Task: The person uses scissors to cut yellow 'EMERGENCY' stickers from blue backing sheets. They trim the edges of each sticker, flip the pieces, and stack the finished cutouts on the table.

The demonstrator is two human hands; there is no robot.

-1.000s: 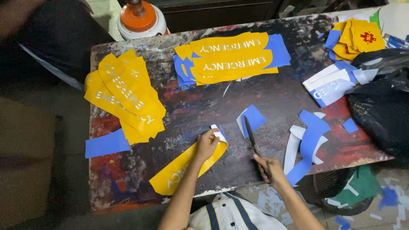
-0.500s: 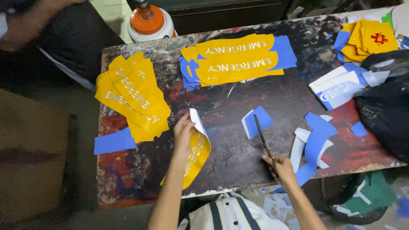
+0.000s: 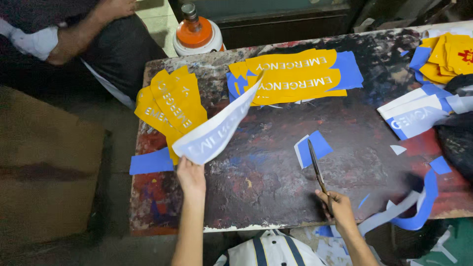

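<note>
Over the surface's (image 3: 276, 207) left half, left hand (image 3: 191, 175) pinches the sticker sheet (image 3: 217, 129) at its lower end, long axis running up-right toward the yellow stack (image 3: 295, 74), while right hand (image 3: 337, 209) grips shut scissors (image 3: 316, 167), blades pointing away.

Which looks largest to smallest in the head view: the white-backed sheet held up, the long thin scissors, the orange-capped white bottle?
1. White-backed sheet in the left hand, though it is raised nearer the camera.
2. Scissors and bottle: too alike to rank.
</note>
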